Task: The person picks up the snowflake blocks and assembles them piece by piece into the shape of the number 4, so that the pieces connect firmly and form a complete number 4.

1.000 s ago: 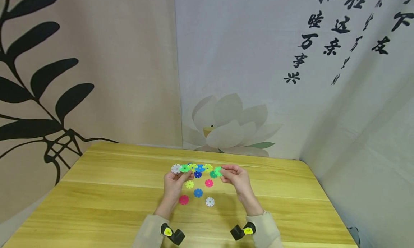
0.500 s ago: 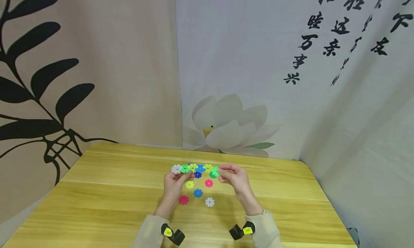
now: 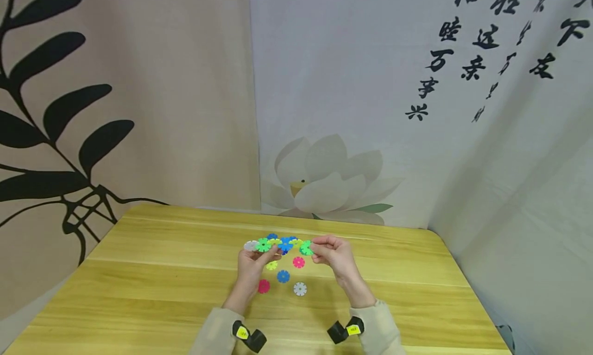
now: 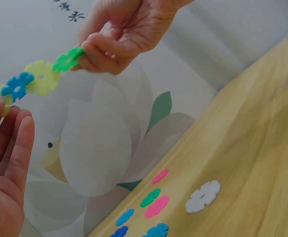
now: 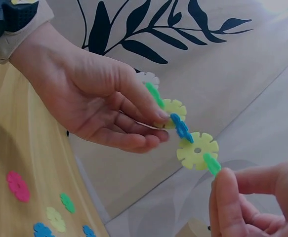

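Note:
Notched plastic snowflake discs are slotted into a chain, with white (image 5: 148, 78), green (image 5: 154, 94), yellow (image 5: 177, 106), blue (image 5: 182, 128) and yellow (image 5: 208, 143) discs in a row. My left hand (image 3: 254, 265) pinches the chain at the yellow disc near its middle, thumb on top. In my right hand (image 3: 337, 254), thumb and fingertips pinch a bright green disc (image 4: 67, 60). That green disc meets the edge of the end yellow disc (image 4: 45, 81), standing across it. Both hands hold the pieces up above the table.
On the wooden table (image 3: 139, 272) lie several loose discs: a pink disc (image 3: 298, 262), a blue disc (image 3: 283, 276), another pink disc (image 3: 263, 286) and a white disc (image 3: 300, 289) among them. Curtains (image 3: 185, 113) hang behind and at the right.
My right hand has moved left, bringing the green disc against the chain's right end. The chain has tilted, its yellow discs now seen more edge-on; my left hand has shifted slightly right.

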Tool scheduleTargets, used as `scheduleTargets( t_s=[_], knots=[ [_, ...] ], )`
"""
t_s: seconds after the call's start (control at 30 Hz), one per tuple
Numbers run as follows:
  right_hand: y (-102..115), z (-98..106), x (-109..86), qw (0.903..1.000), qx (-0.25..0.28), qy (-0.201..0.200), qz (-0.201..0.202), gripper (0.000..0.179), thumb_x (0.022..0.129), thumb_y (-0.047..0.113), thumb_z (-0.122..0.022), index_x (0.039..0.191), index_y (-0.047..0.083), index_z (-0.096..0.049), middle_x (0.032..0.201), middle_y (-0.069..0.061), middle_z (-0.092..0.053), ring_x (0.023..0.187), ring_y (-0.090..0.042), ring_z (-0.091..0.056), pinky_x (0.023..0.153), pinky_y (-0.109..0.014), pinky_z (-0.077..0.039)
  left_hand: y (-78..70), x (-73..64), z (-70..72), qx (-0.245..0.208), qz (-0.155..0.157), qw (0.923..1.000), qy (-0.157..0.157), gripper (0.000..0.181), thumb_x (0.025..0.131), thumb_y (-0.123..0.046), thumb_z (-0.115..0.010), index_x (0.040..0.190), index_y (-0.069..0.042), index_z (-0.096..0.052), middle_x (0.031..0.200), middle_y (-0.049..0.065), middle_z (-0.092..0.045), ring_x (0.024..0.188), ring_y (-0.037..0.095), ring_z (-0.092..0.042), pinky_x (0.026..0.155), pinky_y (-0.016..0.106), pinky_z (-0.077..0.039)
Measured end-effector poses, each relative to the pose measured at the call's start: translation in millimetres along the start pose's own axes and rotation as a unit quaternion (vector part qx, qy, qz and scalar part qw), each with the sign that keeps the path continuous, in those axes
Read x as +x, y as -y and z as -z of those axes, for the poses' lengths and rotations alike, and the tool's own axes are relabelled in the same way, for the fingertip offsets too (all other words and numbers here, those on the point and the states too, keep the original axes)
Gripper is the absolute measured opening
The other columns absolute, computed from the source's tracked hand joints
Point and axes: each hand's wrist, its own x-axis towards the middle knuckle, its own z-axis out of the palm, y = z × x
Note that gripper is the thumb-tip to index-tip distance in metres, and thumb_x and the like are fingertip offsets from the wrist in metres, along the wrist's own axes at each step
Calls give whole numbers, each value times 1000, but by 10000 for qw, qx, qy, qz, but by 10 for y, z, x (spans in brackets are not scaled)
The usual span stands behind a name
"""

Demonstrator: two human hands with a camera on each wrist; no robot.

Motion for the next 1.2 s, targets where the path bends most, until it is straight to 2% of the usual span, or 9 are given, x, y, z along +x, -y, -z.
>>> scheduleTargets(
  t_s=[0.07, 0.2, 0.5, 0.6, 0.7, 0.8, 0.93, 1.03, 1.2],
  knots=[
    [-20, -27, -1, 10000, -15, 84, -1, 22, 84, -5, -63, 101, -17, -58, 69, -4, -64, 57, -10, -61, 57, -19, -56, 14, 0, -8, 26, 81, 10000, -18, 4, 83, 12, -61, 80, 9, -61, 73, -1, -69, 66, 12, -68, 67, 30, -59],
    [-56, -71, -1, 9997, -24, 233, -20, 21, 84, -4, -64, 100, -17, -58, 70, -3, -63, 58, -10, -61, 58, -19, -55, 15, -11, -23, 56, 376, 9992, -98, 24, 81, 15, -57, 79, -9, -63, 73, -2, -69, 65, 12, -68, 68, 28, -59],
    [-82, -138, -1, 9992, -51, 402, -13, 20, 84, -2, -64, 99, -14, -58, 71, -3, -63, 58, -10, -60, 58, -19, -55, 22, -15, -25, 190, 477, 9986, -93, 17, 79, 12, -63, 78, -5, -67, 71, -2, -69, 65, 12, -68, 68, 29, -59],
    [-77, -157, -19, 9988, -35, 496, -27, 23, 85, -2, -63, 102, -16, -56, 71, -2, -63, 58, -10, -60, 58, -18, -55, 27, -14, -29, 307, 389, 9988, -46, 2, 78, 7, -68, 78, 6, -67, 69, -3, -69, 63, 11, -67, 69, 29, -59],
    [-66, -177, -39, 9988, 48, 481, -100, 24, 85, -2, -63, 103, -16, -56, 71, -2, -63, 57, -8, -60, 58, -17, -55, 28, -16, -37, 389, 237, 9990, -21, 9, 78, 6, -70, 79, 14, -65, 68, -5, -69, 61, 10, -67, 69, 28, -59],
    [-54, -198, -64, 9989, 129, 412, -171, 22, 85, -3, -63, 102, -16, -57, 70, -2, -63, 57, -8, -60, 57, -17, -54, 22, -20, -40, 463, 133, 9988, -47, 2, 78, 10, -68, 76, 10, -67, 66, -6, -68, 61, 9, -66, 67, 26, -59],
    [-32, -226, -93, 9989, 219, 325, -256, 18, 85, -5, -63, 99, -15, -58, 69, -4, -63, 55, -8, -61, 56, -18, -55, 0, -23, -41, 573, -82, 9983, 32, 26, 77, 16, -64, 71, -8, -70, 65, -8, -67, 60, 7, -66, 65, 23, -58],
    [-17, -246, -105, 9988, 272, 317, -271, 16, 84, -7, -63, 96, -16, -57, 70, -5, -62, 54, -9, -61, 56, -19, -56, -13, -23, -30, 568, -289, 9979, 134, 34, 76, 18, -63, 69, -14, -70, 65, -7, -67, 60, 7, -66, 64, 24, -58],
    [-21, -251, -107, 9975, 340, 449, -430, 4, 84, -8, -62, 88, -9, -60, 74, -7, -60, 54, -9, -61, 56, -19, -56, -12, -17, 17, 807, -595, 9943, 363, 11, 74, 16, -67, 72, 4, -66, 68, -6, -68, 60, 7, -65, 63, 25, -58]
  ],
)
